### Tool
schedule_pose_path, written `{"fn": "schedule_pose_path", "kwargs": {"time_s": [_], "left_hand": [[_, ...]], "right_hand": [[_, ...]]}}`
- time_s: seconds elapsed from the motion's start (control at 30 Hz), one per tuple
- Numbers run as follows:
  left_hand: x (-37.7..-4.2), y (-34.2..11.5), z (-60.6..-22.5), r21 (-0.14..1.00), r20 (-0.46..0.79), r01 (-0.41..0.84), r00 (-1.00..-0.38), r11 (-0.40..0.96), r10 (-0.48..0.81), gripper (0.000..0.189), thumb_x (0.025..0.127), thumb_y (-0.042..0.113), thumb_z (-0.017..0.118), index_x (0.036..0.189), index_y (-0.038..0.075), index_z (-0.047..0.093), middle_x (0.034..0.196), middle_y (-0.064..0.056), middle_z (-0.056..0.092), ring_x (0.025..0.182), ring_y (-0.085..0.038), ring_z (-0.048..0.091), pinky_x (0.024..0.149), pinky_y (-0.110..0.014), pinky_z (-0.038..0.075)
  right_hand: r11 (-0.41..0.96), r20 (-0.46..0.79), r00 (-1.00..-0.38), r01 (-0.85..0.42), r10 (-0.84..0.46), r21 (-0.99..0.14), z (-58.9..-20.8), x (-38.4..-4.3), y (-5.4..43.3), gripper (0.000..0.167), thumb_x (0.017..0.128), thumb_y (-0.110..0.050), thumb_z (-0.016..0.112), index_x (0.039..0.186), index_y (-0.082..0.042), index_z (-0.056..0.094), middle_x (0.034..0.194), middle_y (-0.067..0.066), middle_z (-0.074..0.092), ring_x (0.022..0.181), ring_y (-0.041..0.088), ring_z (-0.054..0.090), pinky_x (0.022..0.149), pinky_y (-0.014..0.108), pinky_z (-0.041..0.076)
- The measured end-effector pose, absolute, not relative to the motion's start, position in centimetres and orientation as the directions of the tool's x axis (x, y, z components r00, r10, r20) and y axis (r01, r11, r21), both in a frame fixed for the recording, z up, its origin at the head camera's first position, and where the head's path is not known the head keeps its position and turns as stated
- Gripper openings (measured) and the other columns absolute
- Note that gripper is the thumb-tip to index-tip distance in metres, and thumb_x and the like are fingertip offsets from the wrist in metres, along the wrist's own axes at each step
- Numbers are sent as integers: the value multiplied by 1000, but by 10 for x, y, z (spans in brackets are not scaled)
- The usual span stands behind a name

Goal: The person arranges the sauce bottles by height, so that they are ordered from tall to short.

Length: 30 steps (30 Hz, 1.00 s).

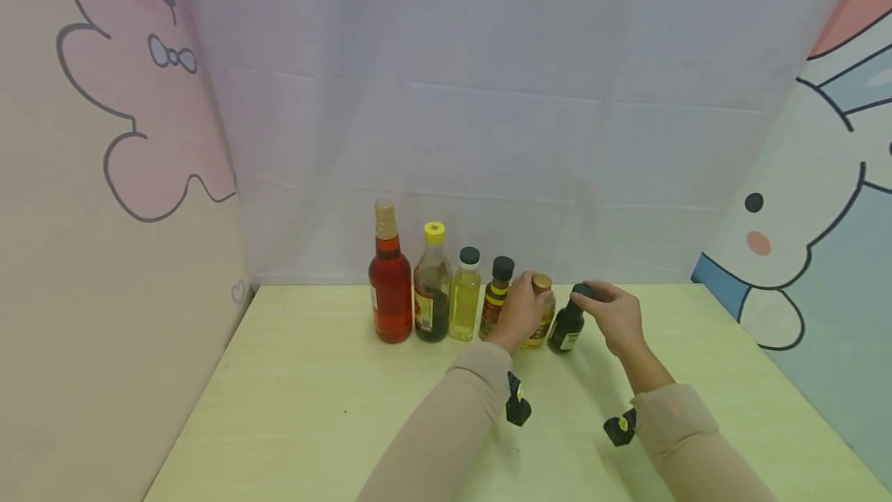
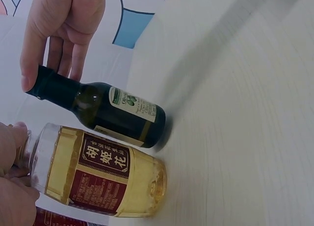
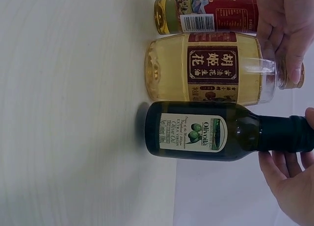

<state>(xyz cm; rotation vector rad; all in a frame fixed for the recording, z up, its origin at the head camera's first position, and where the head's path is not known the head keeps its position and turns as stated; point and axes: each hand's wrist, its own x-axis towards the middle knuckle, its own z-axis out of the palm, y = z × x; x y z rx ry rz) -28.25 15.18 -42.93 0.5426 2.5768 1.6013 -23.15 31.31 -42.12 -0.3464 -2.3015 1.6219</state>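
Note:
My left hand [image 1: 517, 316] grips the neck of a peanut oil bottle [image 2: 105, 172], which holds clear golden oil and has a maroon label and gold cap. My right hand [image 1: 619, 322] holds a small dark green olive oil bottle [image 3: 196, 130] by its neck and black cap, thumb on one side and fingers on the other. This bottle stands slightly tilted, its base at the table, just right of the peanut oil bottle. In the head view, the left hand hides part of the peanut oil bottle.
Leftward along the table's [image 1: 300, 393] back run a tall red bottle [image 1: 392, 293], a yellow-capped dark sauce bottle [image 1: 433, 293], a pale yellow oil bottle [image 1: 464, 300] and a black-capped bottle with a red label [image 1: 493, 304]. A white curtain [image 1: 488, 138] hangs behind.

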Motion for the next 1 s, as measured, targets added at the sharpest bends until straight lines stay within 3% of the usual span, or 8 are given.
{"fn": "schedule_pose_path", "kwargs": {"time_s": [0.23, 0.53, 1.0], "left_hand": [[-280, 150, -429, 878, 135, 267, -935, 398, 329, 39, 101, 22, 57, 134, 4, 48, 125, -11, 55, 112, -23, 57, 93, -35, 48], [-281, 151, -431, 872, 141, 274, -934, 405, 329, 39, 100, 22, 58, 134, 4, 48, 124, -10, 55, 112, -22, 57, 94, -35, 48], [-283, 151, -430, 866, 133, 274, -933, 418, 336, 40, 101, 23, 56, 135, 4, 47, 125, -9, 55, 112, -21, 57, 95, -34, 48]], "right_hand": [[328, 93, -926, 35, 366, -944, -422, -234, 311, 53, 90, -18, 72, 131, 9, 54, 123, 22, 59, 87, -1, 56, 79, 14, 47], [316, 99, -919, 29, 380, -948, -427, -237, 312, 49, 89, -15, 73, 129, 9, 56, 117, 17, 62, 86, -1, 57, 79, 15, 47], [281, 77, -928, 30, 365, -959, -431, -239, 310, 51, 91, -16, 71, 133, 7, 53, 128, 22, 56, 93, 1, 55, 84, 16, 46]]}}
